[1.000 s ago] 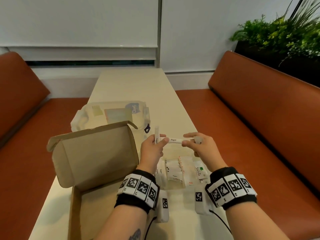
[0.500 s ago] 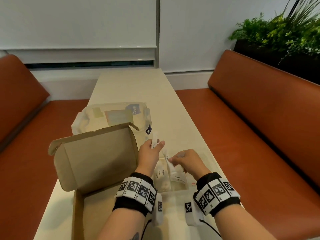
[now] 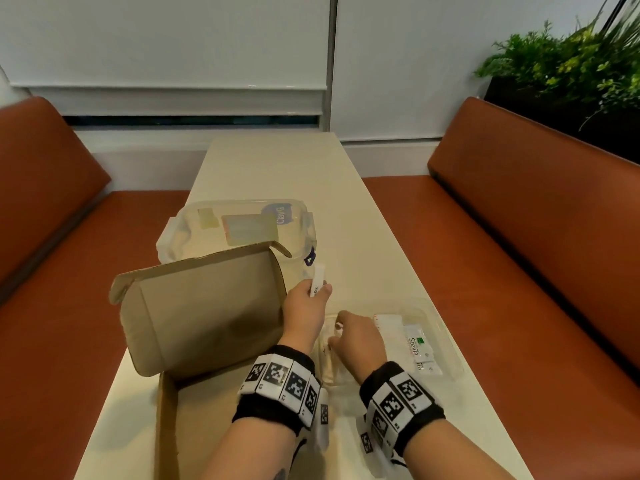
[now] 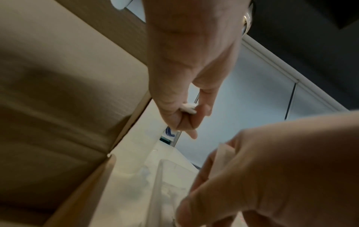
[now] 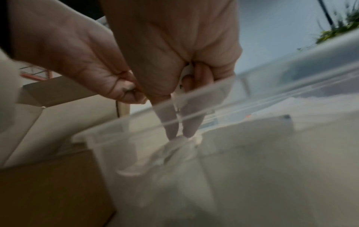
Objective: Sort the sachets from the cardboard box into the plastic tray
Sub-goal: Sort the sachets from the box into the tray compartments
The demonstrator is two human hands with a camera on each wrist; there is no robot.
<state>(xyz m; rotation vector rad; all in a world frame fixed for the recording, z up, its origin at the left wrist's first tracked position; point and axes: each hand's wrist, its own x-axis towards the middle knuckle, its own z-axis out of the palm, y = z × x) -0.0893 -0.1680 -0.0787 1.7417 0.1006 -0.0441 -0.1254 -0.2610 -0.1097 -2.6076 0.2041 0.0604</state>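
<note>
1. One cardboard box [image 3: 204,317] stands at the left of the table [image 3: 277,168], lid raised; its lower edge is cut off by the frame, and its floor shows no sachets from the head view.
2. One clear lidded container [image 3: 242,223] lies beyond the box, partly hidden by the raised lid.
3. One left hand [image 3: 304,310] is held up beside the box lid, thumb and curled fingers pinching one stick sachet [image 3: 317,280] upright (printing too small to read).
4. One right hand [image 3: 356,337] reaches down into the left part of the plastic tray [image 3: 446,344]; in the right wrist view its fingers [image 5: 192,122] pinch a second stick sachet [image 5: 179,116] and touch the blurred heap below the rim.
5. In the tray's right part lie several flat packets [image 3: 415,344], one marked "Stevia"; their exact number cannot be told.
6. Compared with one second ago, the two hands no longer meet over the tray: the right hand has dropped into it, while the left remains raised.
</note>
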